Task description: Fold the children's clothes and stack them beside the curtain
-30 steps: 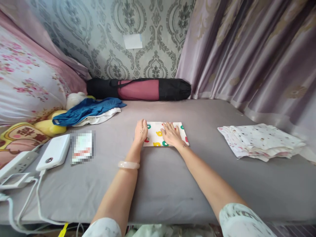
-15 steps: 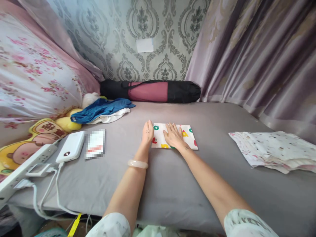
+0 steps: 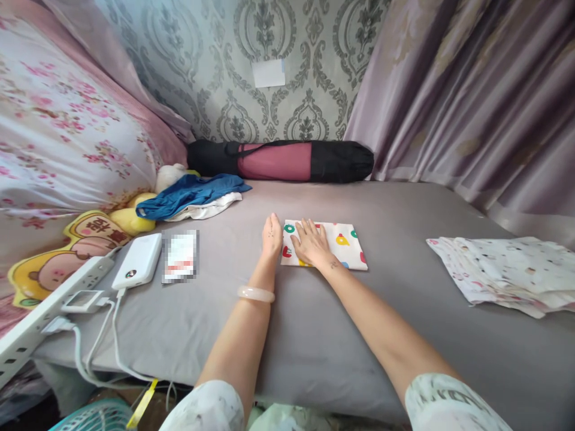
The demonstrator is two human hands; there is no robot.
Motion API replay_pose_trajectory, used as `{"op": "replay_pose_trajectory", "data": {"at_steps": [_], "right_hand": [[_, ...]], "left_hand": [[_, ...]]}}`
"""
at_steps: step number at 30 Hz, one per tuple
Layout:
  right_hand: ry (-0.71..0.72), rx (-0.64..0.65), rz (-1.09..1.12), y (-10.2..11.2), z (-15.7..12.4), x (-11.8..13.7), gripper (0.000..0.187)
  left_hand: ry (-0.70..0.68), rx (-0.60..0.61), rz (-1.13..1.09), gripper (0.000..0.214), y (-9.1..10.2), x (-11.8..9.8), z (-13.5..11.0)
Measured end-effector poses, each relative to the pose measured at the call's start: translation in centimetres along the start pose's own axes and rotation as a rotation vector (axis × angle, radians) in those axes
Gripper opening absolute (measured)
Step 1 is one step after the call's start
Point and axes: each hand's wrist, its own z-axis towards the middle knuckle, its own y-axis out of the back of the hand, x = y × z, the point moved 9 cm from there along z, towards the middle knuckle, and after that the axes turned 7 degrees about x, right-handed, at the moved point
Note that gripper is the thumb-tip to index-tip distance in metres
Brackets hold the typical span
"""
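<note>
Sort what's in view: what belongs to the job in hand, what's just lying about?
Job in hand:
folded white fabric with colourful prints, under the right hand, left hand at its edge
possibly the pile of white patterned cloths

Just lying about:
crumpled blue fabric
cylindrical black-and-pink fabric bag
rectangular white plastic power bank

Nothing you can read for certain. At 9 o'clock, you get dark-red Chinese characters (image 3: 102,227) on yellow cartoon cushion (image 3: 58,269), slanted, too soft to transcribe. Between 8 and 9, packet (image 3: 180,254) carries reddish label band, pixelated, illegible to you. White power bank (image 3: 140,254), same direction: round dark display (image 3: 130,275), digits too small. Between 4 and 5, your right sleeve (image 3: 449,404) bears dark print, unreadable.
</note>
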Motion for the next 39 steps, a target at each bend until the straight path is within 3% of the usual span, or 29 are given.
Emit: {"op": "replay_pose_trajectory", "data": {"at_steps": [3,7,11,16,21,24,27,31,35,39], "right_hand": [[-0.017,0.058,0.004,-1.1,0.4,-0.2,0.060],[-0.030,0.069,-0.008,-1.0,0.6,-0.1,0.059],[0.050,0.002,-0.019,0.1,1.1,2.5,0.058],[0.136,0.103,-0.026,-1.5,1.5,5.4,0.059],[0.147,0.142,0.129,-1.3,1.5,4.7,0.061],[0.119,0.114,0.272,0.2,1.1,2.3,0.064],[0.047,0.044,0.227,1.5,-0.1,-1.4,0.062],[0.035,0.011,0.068,1.8,-1.8,-4.6,0.058],[0.049,0.001,-0.004,1.0,-2.2,-5.4,0.059],[0.044,0.011,-0.001,-0.1,-1.8,-5.4,0.058]], "left_hand": [[0.008,-0.009,-0.027,0.055,0.0,0.3,0.2],[0.012,-0.017,-0.077,0.055,-0.1,0.7,0.5],[0.004,-0.023,-0.040,0.060,0.0,0.8,0.9],[-0.012,-0.057,-0.022,0.062,0.3,0.9,1.2],[-0.038,-0.075,-0.049,0.061,0.6,0.4,0.8],[-0.100,-0.069,0.001,0.057,0.5,-1.0,0.2],[-0.294,0.029,0.221,0.045,-1.6,-3.5,-0.7],[-0.501,0.222,0.586,0.044,-6.6,-4.8,-2.6],[-0.541,0.300,0.796,0.049,-9.5,-4.0,-3.6],[-0.511,0.332,0.899,0.051,-10.1,-3.2,-3.5]]}}
